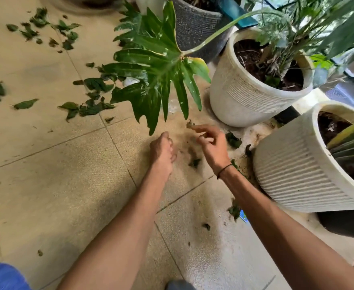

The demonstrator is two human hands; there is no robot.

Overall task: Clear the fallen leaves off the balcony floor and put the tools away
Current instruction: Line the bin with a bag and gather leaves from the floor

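Right hand [210,143] pinching a small leaf scrap [190,124] at its fingertips, left hand [163,150] curled, contents unclear, fallen leaves [88,105] scattered on tiled floor [46,185] well left of both hands, white pots [255,95] just right.

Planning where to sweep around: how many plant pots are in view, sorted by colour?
White ribbed pots: 2, one behind the other.
Dark grey pots: 1, at the top.
Total: 3 that show plainly; a blurred rim at the top left edge is left out.

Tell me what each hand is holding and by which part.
Right hand pinches a small leaf scrap by its edge at the fingertips. Left hand is curled; its contents cannot be told.
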